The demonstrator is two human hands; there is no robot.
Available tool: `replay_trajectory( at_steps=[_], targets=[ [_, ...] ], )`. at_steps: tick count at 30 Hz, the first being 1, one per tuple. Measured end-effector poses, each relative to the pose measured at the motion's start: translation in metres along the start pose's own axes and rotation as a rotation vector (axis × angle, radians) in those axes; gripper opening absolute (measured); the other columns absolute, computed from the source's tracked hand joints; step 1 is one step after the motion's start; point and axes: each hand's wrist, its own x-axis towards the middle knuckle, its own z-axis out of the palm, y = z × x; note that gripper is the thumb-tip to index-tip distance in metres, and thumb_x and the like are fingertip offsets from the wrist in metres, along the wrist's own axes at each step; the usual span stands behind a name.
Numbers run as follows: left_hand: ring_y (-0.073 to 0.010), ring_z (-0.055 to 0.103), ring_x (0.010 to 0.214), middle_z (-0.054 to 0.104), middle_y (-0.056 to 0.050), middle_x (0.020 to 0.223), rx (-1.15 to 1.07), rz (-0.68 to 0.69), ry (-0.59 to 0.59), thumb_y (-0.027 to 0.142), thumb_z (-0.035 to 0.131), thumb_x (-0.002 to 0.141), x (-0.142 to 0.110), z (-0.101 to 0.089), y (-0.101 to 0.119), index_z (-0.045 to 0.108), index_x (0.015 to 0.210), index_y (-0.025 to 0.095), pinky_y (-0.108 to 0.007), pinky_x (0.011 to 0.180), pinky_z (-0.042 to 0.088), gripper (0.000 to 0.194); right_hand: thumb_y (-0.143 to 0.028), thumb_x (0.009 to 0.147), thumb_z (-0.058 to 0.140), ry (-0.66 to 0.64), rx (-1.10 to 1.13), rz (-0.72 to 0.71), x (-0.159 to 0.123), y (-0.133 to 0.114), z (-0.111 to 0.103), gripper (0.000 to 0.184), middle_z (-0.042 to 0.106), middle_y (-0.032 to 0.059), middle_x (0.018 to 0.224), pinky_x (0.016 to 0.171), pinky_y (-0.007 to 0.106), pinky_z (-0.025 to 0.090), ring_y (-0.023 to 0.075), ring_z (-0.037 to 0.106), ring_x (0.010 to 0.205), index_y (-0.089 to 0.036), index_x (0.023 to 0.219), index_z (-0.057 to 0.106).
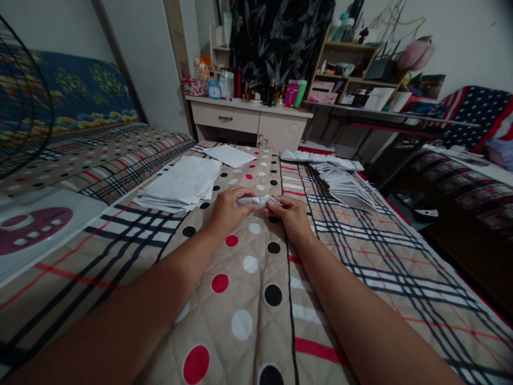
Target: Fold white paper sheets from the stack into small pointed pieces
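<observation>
Between both hands is a narrow folded piece of white paper (256, 201), held just over the polka-dot bedspread (256, 289). My left hand (232, 206) is closed on its left end, thumb in front and fingers behind. On the right end, my right hand (292, 212) pinches the paper between thumb and fingers. A stack of flat white sheets (182, 183) lies to the left, with another white sheet (230, 155) behind it. To the right, a fanned row of folded white papers (347, 184) rests on the bedspread, near a second white bundle (316, 156).
At far left lies a white plastic package (44, 224) with a purple print, below a black fan guard (24, 96). A white dresser (224, 116) holding bottles and boxes stands beyond the bed. A shelf desk (352, 75) is at the back right.
</observation>
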Motion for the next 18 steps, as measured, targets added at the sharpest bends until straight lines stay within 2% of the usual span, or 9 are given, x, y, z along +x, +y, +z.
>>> replay_trajectory(
  at_steps=[4,6,8,11,14,18],
  targets=[
    [-0.0176,0.065,0.08,0.072,-0.004,0.085,-0.026,-0.009,-0.006,0.02,0.077,0.07,0.0,-0.0006,-0.0005,0.073,0.083,0.017,-0.028,0.074,0.05,0.013,-0.038,0.066,0.079,-0.013,-0.072,-0.028,0.0003,0.0011,0.0,0.024,0.071,0.0026,0.069,0.064,0.031,0.053,0.0168,0.064,0.063,-0.02,0.082,0.077],
    [-0.0172,0.065,0.079,0.071,-0.004,0.084,-0.032,-0.006,0.001,0.019,0.077,0.07,-0.0003,-0.0002,-0.0027,0.073,0.082,0.017,-0.028,0.074,0.05,0.012,-0.032,0.069,0.077,0.006,-0.168,-0.15,0.0002,0.001,0.0009,0.025,0.072,0.0042,0.082,0.065,0.03,0.052,0.0188,0.065,0.075,-0.022,0.092,0.076],
    [-0.017,0.065,0.079,0.071,-0.004,0.084,-0.02,0.018,0.001,0.018,0.077,0.071,-0.0007,0.0006,-0.0054,0.073,0.082,0.017,-0.028,0.074,0.05,0.012,-0.024,0.07,0.075,0.035,-0.303,-0.329,-0.0004,0.0001,0.0022,0.028,0.069,0.0063,0.102,0.068,0.03,0.052,0.0214,0.064,0.094,-0.025,0.098,0.076],
    [-0.017,0.065,0.079,0.072,-0.004,0.086,0.023,0.057,-0.02,0.019,0.076,0.072,-0.0016,0.0016,-0.0083,0.073,0.082,0.018,-0.028,0.073,0.049,0.011,-0.016,0.075,0.07,0.031,-0.517,-0.527,-0.0017,-0.0021,0.0035,0.021,0.062,0.0069,0.112,0.08,0.034,0.051,0.022,0.06,0.105,-0.026,0.091,0.077],
    [-0.0173,0.065,0.079,0.071,-0.004,0.087,0.094,0.094,-0.055,0.017,0.076,0.072,-0.0027,0.0016,-0.0087,0.074,0.083,0.019,-0.028,0.073,0.049,0.011,-0.01,0.078,0.065,0.016,-0.67,-0.582,-0.0027,-0.0033,0.0032,0.02,0.063,0.0058,0.108,0.087,0.036,0.049,0.021,0.061,0.1,-0.026,0.085,0.076],
    [-0.0182,0.065,0.083,0.071,-0.005,0.089,0.176,0.115,-0.111,0.014,0.073,0.074,-0.0041,0.0005,-0.0071,0.074,0.084,0.021,-0.029,0.077,0.049,0.012,-0.012,0.078,0.066,0.008,-0.817,-0.576,-0.0029,-0.0029,0.001,0.016,0.064,0.0049,0.108,0.084,0.036,0.048,0.0222,0.062,0.098,-0.025,0.081,0.073]
  ],
)
